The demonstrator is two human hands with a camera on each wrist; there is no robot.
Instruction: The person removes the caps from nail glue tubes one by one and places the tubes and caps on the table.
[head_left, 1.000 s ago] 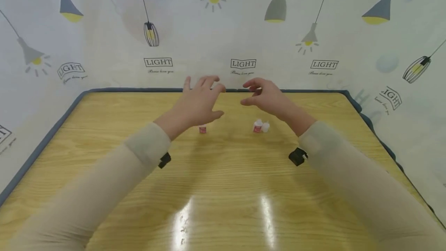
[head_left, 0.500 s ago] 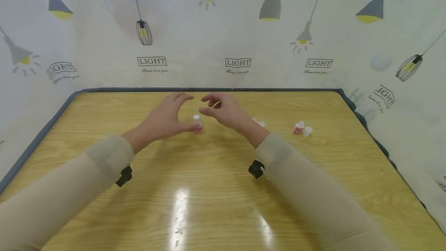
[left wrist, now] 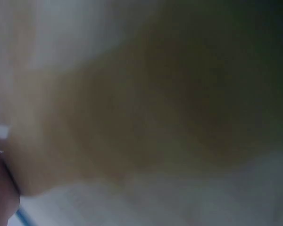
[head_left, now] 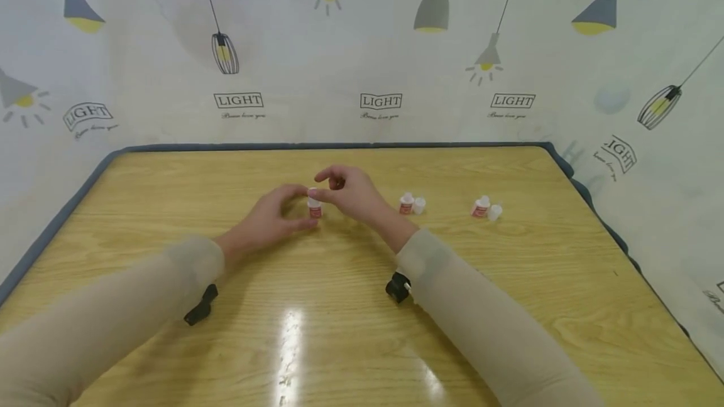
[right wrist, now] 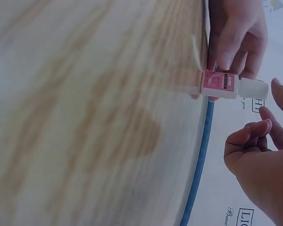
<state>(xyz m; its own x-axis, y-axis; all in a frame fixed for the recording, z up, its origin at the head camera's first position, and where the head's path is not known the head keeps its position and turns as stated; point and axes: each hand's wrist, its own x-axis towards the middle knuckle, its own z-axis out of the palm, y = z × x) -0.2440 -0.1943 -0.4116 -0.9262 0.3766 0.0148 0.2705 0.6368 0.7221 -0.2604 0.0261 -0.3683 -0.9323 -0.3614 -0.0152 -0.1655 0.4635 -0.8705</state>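
A small white bottle with a pink-red label (head_left: 315, 211) and a white cap stands upright on the table, left of its middle. My left hand (head_left: 266, 222) curls round it from the left, thumb low on the near side and fingers beyond. In the right wrist view that left hand (right wrist: 238, 40) lies at the bottle (right wrist: 220, 84), partly behind it. From the right, my right hand (head_left: 353, 196) reaches toward the white cap (right wrist: 253, 88). Its thumb and forefinger are spread on either side, with a small gap to the cap; the other fingers are bent.
Two similar bottles stand to the right, one nearer (head_left: 406, 204) and one farther (head_left: 481, 207). Beside each lies a loose white cap, the nearer one (head_left: 420, 206) and the farther one (head_left: 494, 212). A lamp-printed curtain (head_left: 317, 68) rises behind the wooden table (head_left: 339, 344).
Both hands have moved left and down to the leftmost bottle. My left thumb and fingers have drawn in round it; my right hand has come close to its cap. The head view has shifted.
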